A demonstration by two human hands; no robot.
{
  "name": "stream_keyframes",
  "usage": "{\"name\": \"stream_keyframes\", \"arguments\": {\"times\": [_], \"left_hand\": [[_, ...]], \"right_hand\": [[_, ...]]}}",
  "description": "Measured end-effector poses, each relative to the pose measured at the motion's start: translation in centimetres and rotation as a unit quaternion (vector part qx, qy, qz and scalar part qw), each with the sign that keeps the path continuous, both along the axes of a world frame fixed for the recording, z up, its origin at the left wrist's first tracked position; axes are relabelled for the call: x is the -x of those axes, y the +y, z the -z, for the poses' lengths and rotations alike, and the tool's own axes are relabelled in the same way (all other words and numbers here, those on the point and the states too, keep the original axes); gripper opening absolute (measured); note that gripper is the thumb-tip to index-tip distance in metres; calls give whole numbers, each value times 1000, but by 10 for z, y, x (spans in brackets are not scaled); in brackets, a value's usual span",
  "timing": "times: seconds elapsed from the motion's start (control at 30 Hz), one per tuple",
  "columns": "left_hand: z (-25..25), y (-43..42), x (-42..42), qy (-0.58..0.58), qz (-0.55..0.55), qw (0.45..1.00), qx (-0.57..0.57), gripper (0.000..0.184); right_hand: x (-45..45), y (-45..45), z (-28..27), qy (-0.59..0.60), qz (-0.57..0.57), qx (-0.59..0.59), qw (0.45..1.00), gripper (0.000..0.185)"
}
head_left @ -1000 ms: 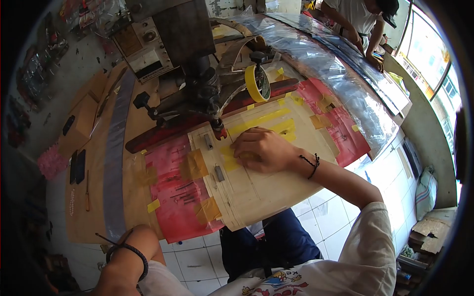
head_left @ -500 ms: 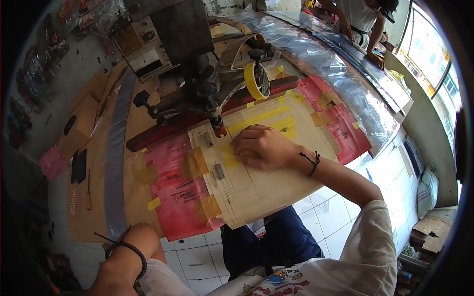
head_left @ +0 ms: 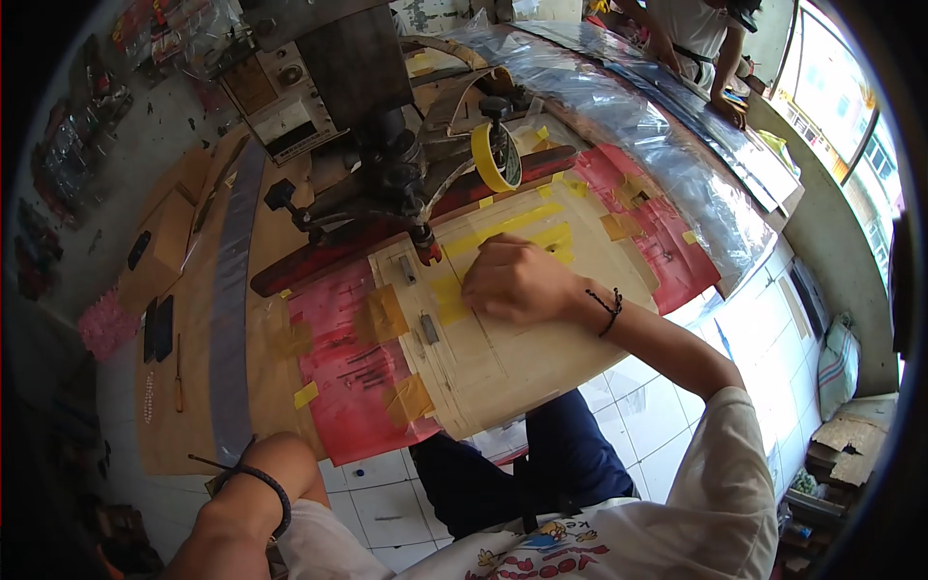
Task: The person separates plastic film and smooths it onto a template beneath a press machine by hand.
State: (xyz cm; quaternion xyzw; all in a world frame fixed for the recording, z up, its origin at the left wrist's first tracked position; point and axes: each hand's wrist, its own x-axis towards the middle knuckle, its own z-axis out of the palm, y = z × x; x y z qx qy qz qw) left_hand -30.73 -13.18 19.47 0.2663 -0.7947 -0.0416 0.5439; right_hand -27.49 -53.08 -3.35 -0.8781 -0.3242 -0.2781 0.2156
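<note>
Fingers curled, my right hand (head_left: 517, 280) rests on the pale board (head_left: 512, 362), beside the yellow strips (head_left: 449, 300). Whatever it may hold is hidden under the palm. Left of it, two small grey metal pieces (head_left: 428, 329) lie on the board, and the red-tipped end of the machine's arm (head_left: 425, 246) hangs just above. Red sheets (head_left: 353, 372) with brown tape flank the board on both sides. My left hand (head_left: 290, 464) is bent down by the near left table edge, with its fingers out of sight.
A dark machine (head_left: 353, 68) with a control box stands over the table, a yellow tape roll (head_left: 496, 157) hanging on it. A screwdriver (head_left: 178, 372) lies at left. Plastic-covered panels (head_left: 628, 126) extend to the back right, where a co-worker (head_left: 686, 34) leans over them.
My right hand has turned slightly, its knuckles now more bunched, and stays at nearly the same place on the board. My legs have shifted a little. The co-worker's hands and body have moved slightly.
</note>
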Motion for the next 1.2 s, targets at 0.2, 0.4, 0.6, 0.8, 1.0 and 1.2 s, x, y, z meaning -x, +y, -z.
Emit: {"name": "stream_keyframes", "arguments": {"times": [0.2, 0.4, 0.6, 0.8, 1.0, 1.2], "left_hand": [[4, -69, -13, -29, 134, 981, 137, 48], [1, -70, -11, -33, 49, 969, 241, 42], [-13, -53, -30, -225, 62, 962, -142, 27], [50, -134, -32, -350, 32, 793, -497, 33], [195, -240, -20, -433, -135, 840, -298, 48], [238, -250, -23, -440, -175, 854, -215, 44]], "right_hand": [[22, -6, -56, -61, 257, -141, 954, 14], [8, -30, -59, 14, 349, -68, 934, 28], [-4, -35, -31, -6, 343, -104, 934, 26], [-3, -37, -29, -78, 331, -132, 931, 22], [1, -46, -27, -78, 368, -160, 913, 26], [-3, -56, -44, -58, 365, -173, 913, 27]]}}
